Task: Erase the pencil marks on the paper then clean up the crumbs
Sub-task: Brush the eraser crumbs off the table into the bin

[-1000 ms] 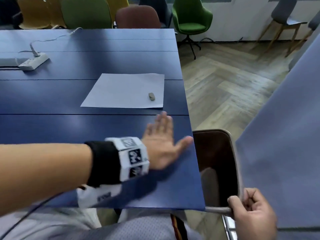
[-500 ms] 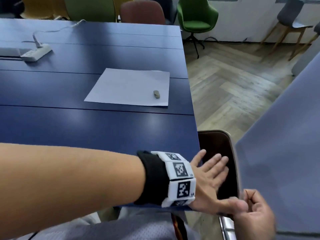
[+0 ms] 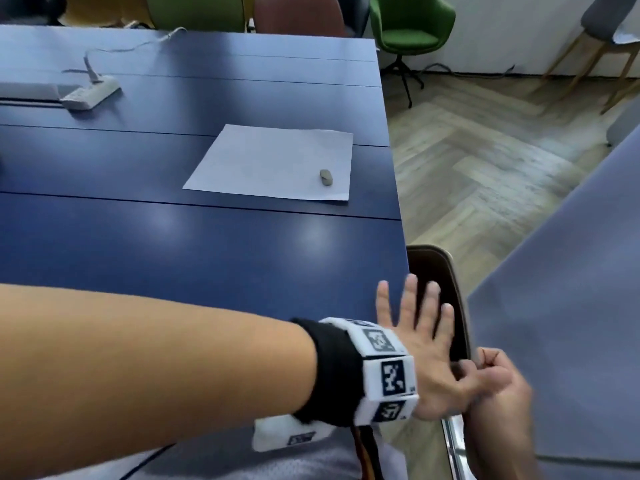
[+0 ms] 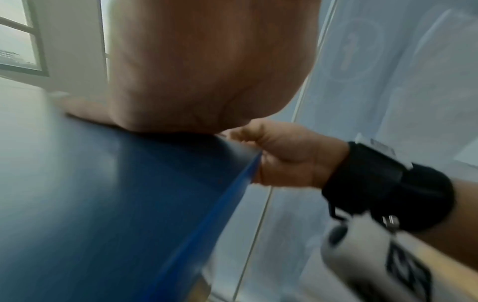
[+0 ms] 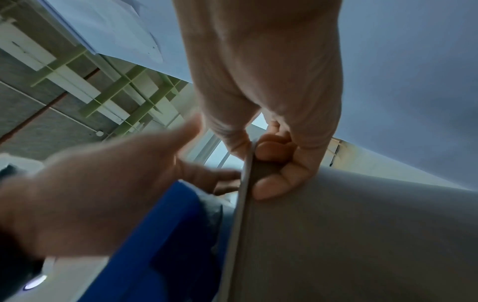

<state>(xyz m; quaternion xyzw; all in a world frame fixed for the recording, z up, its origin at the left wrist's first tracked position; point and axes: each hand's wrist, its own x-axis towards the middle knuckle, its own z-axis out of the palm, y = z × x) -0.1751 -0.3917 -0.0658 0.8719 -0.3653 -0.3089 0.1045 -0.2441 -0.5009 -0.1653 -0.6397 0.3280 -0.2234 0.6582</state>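
Note:
A white sheet of paper (image 3: 273, 164) lies on the blue table (image 3: 173, 254) with a small grey eraser (image 3: 326, 177) near its right corner. No pencil marks or crumbs can be made out. My left hand (image 3: 419, 327) is flat with spread fingers at the table's right edge, reaching over the mouth of a dark bin (image 3: 446, 268). My right hand (image 3: 498, 386) grips the bin's near rim, held against the table edge. The right wrist view shows the fingers (image 5: 269, 183) curled round the bin wall (image 5: 362, 235); in the left wrist view the palm (image 4: 207, 71) rests on the table (image 4: 103, 204).
A white power strip (image 3: 91, 93) with its cable lies at the table's far left. Green (image 3: 412, 32) and other coloured chairs stand behind the table. Wooden floor (image 3: 485, 161) lies to the right, and a grey-blue panel (image 3: 571, 306) rises close at the right.
My left hand has swept from the table top rightwards past the edge and now hangs over the bin. My right hand has kept its grip on the bin rim.

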